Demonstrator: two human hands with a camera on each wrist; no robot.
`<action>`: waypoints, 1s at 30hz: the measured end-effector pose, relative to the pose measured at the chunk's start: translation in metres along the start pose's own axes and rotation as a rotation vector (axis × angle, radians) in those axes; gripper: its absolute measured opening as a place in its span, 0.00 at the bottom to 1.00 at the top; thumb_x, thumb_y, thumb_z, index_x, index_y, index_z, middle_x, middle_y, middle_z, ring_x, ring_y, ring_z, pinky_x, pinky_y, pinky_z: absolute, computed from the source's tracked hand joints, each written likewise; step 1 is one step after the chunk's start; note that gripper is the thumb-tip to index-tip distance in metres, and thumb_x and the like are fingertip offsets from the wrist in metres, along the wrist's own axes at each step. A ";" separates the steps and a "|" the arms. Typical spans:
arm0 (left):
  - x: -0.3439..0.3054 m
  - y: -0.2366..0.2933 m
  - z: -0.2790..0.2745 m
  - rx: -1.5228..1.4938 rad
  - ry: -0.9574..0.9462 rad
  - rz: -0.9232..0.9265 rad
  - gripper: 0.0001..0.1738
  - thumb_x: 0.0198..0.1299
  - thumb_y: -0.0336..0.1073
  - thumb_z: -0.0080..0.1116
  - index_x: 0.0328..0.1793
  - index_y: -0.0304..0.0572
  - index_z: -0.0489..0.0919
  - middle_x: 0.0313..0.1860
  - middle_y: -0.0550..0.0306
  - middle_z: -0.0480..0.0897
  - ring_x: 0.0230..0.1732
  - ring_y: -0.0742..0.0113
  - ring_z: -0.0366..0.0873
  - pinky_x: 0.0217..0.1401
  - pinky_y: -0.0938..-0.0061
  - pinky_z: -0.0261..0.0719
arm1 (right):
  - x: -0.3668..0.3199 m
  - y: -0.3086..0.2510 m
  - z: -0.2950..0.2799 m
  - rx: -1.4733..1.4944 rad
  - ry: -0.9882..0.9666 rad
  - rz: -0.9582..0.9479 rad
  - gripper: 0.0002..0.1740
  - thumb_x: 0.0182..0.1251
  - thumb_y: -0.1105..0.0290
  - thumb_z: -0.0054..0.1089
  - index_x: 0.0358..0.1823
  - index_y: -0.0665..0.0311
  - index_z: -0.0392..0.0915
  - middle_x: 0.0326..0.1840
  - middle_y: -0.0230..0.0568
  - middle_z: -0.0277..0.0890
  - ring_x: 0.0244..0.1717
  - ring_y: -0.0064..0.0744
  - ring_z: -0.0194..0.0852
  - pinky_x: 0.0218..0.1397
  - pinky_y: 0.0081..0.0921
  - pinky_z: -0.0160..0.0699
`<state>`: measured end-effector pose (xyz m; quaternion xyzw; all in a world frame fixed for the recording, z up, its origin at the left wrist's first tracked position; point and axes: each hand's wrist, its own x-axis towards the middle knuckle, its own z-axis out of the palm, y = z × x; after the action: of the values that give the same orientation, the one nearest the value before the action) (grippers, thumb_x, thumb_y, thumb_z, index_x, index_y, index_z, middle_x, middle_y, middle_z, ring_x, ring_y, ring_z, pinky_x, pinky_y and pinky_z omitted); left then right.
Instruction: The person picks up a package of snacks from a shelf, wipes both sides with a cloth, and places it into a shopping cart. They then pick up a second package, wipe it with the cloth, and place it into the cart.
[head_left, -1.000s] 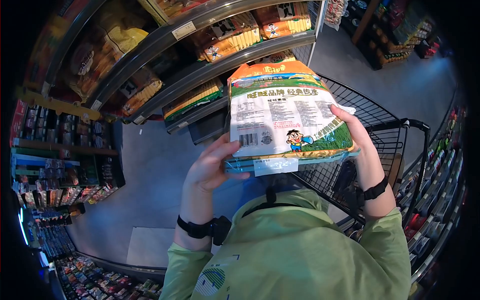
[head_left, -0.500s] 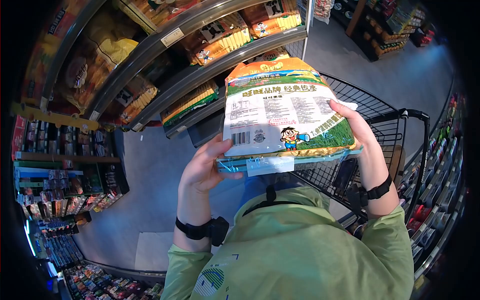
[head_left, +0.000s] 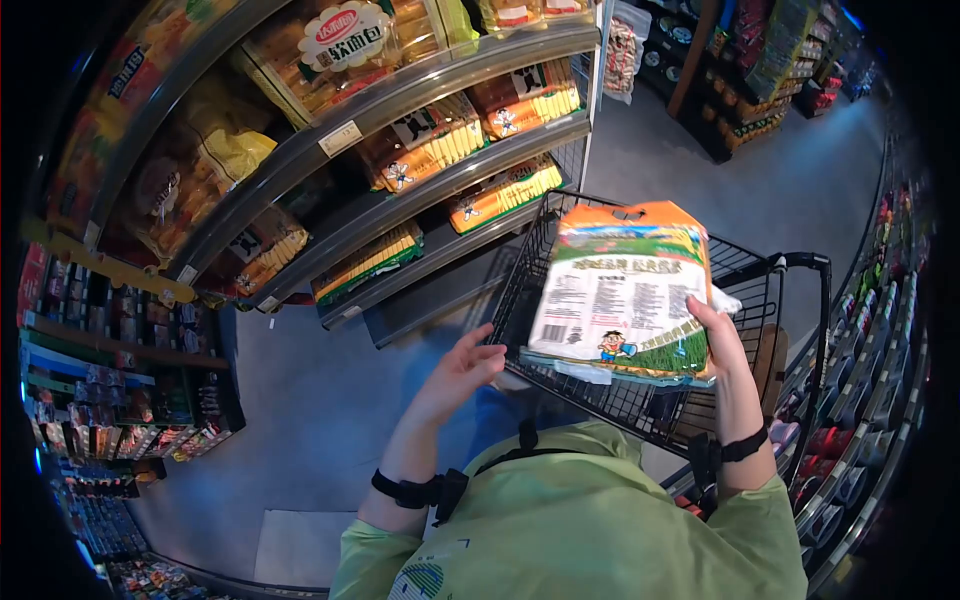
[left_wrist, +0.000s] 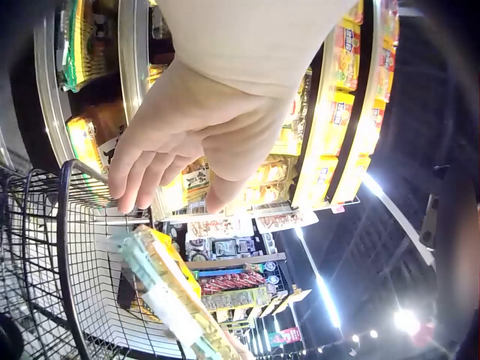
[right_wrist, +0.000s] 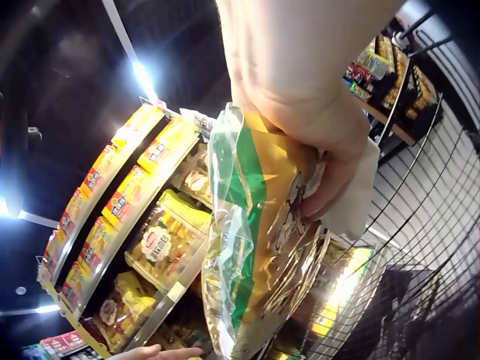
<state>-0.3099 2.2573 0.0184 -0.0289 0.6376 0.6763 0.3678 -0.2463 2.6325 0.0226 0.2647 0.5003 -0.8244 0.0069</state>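
A large orange, white and green printed plastic package (head_left: 625, 290) is held over a black wire shopping cart (left_wrist: 66, 247) in a store aisle. The package is supported at its right side by the right hand (head_left: 718, 340), its thumb laid over the printed face and its grip closed around the edge. The left hand (head_left: 465, 368) is held near the lower left corner, apart from the package; its grip is open, with the fingers loosely bent, the thumb set apart and nothing held. A cut-out carrying handle is seen in the package's orange top, and a cartoon figure is printed near its lower edge. Crumpled white material (right_wrist: 356, 191) is seen beside the right hand; whether it is held cannot be told.

Orange and yellow plastic packs (head_left: 425, 140) are displayed on curved, dark metal-edged shelves (head_left: 455, 165) ahead and to the left, with clear-and-yellow bread packs (head_left: 345, 45) stocked above. Black wrist straps (head_left: 745, 445) are worn on both arms, below which a light green long-sleeved top (head_left: 600, 500) is seen. The gray floor (head_left: 290, 390) is visible beside the cart.
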 end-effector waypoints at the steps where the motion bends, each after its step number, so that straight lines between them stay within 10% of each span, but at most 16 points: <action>1: 0.004 -0.007 -0.003 0.011 -0.017 0.004 0.41 0.60 0.42 0.61 0.75 0.39 0.53 0.60 0.51 0.74 0.53 0.69 0.74 0.55 0.74 0.72 | -0.001 0.003 -0.005 -0.020 0.044 0.000 0.25 0.64 0.70 0.57 0.61 0.73 0.66 0.53 0.46 0.75 0.50 0.33 0.77 0.51 0.29 0.78; 10: -0.009 -0.034 -0.028 0.019 0.098 -0.023 0.30 0.63 0.40 0.57 0.68 0.38 0.64 0.47 0.57 0.80 0.46 0.73 0.76 0.48 0.78 0.73 | 0.059 0.119 -0.013 -0.027 0.040 -0.033 0.23 0.67 0.70 0.53 0.62 0.68 0.65 0.54 0.47 0.74 0.51 0.41 0.75 0.54 0.38 0.77; 17: -0.036 -0.054 -0.062 0.033 0.304 -0.014 0.25 0.65 0.40 0.53 0.67 0.46 0.67 0.53 0.58 0.79 0.50 0.71 0.76 0.51 0.77 0.73 | 0.072 0.178 -0.027 -0.054 -0.127 0.323 0.28 0.65 0.72 0.52 0.67 0.59 0.59 0.62 0.41 0.68 0.63 0.43 0.65 0.64 0.48 0.66; 22: -0.024 -0.053 -0.098 0.052 0.329 -0.041 0.24 0.64 0.41 0.54 0.66 0.46 0.68 0.53 0.59 0.79 0.48 0.71 0.77 0.50 0.76 0.73 | 0.106 0.218 -0.076 0.146 -0.091 0.469 0.31 0.76 0.50 0.30 0.70 0.64 0.53 0.69 0.48 0.60 0.67 0.47 0.61 0.68 0.47 0.61; 30: 0.085 0.025 -0.181 0.089 0.299 0.060 0.25 0.61 0.43 0.55 0.64 0.44 0.71 0.50 0.60 0.80 0.44 0.74 0.76 0.43 0.77 0.72 | 0.111 0.109 -0.093 -0.182 0.369 0.129 0.28 0.73 0.55 0.42 0.66 0.64 0.59 0.61 0.47 0.69 0.59 0.45 0.70 0.61 0.45 0.67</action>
<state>-0.4632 2.1384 -0.0369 -0.0941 0.7152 0.6461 0.2493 -0.2718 2.6832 -0.1491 0.4407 0.5476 -0.7112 -0.0082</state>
